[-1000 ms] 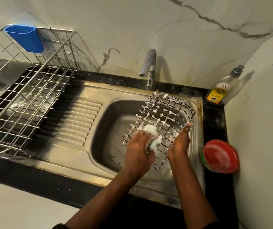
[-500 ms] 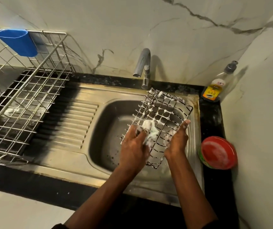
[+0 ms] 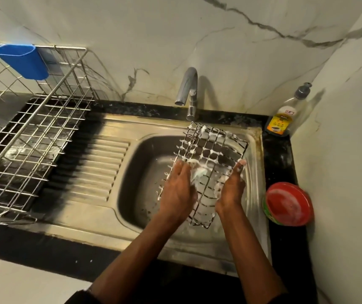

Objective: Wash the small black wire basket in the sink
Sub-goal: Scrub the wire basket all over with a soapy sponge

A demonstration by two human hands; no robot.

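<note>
Wire basket (image 3: 215, 148), black and covered with foam, is held tilted above the sink (image 3: 145, 163) basin, at its right side. Left hand (image 3: 179, 191) holds a soapy white pad (image 3: 198, 172) against the mesh; right hand (image 3: 230, 189) grips the basket's right edge.

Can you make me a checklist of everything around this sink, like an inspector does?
Surface: steel sink, set in a black counter.
Job's things: wire basket, foamy, held tilted over the basin; soapy sponge.
Clutter: soap bottle, red tub, dish rack with a blue cup.
Hands: left hand holds the sponge against the basket; right hand grips the basket's edge.
Cables: nothing seen.
Surroundings: tap, no water seen running; marble wall.
</note>
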